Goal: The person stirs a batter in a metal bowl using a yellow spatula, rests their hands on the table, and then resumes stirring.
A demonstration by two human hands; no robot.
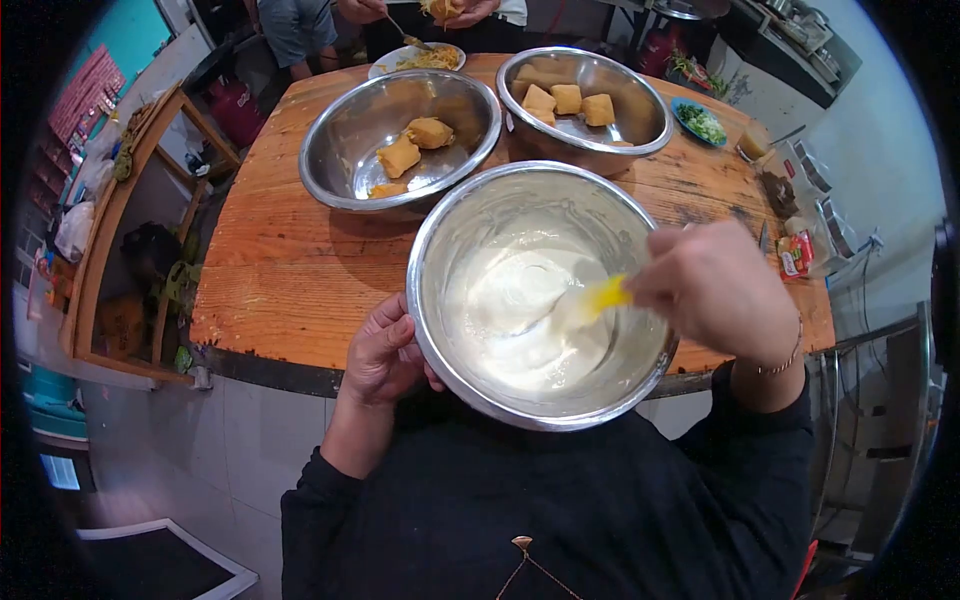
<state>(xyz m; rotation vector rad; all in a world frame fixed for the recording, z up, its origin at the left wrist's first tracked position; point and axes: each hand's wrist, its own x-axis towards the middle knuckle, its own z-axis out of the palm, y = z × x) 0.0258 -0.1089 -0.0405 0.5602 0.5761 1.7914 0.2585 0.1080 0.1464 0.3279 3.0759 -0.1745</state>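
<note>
A large steel mixing bowl (435, 330) of thick, creamy white batter (520, 300) is tilted toward me at the table's front edge. My left hand (385, 350) grips its left rim, thumb on the outside near the top. Over the bowl's right side, my right hand (715, 290) is closed around a yellow-handled utensil (604, 293), blurred by motion. The utensil's far end dips into the batter, so its kind cannot be made out.
Two more steel bowls hold orange-yellow blocks: one at back left (320, 165), one at back right (655, 115). Beyond them, another person's hands (455, 12) work over a plate of shreds (430, 60). A blue plate of chopped greens (700, 122) and a red packet (796, 254) lie right.
</note>
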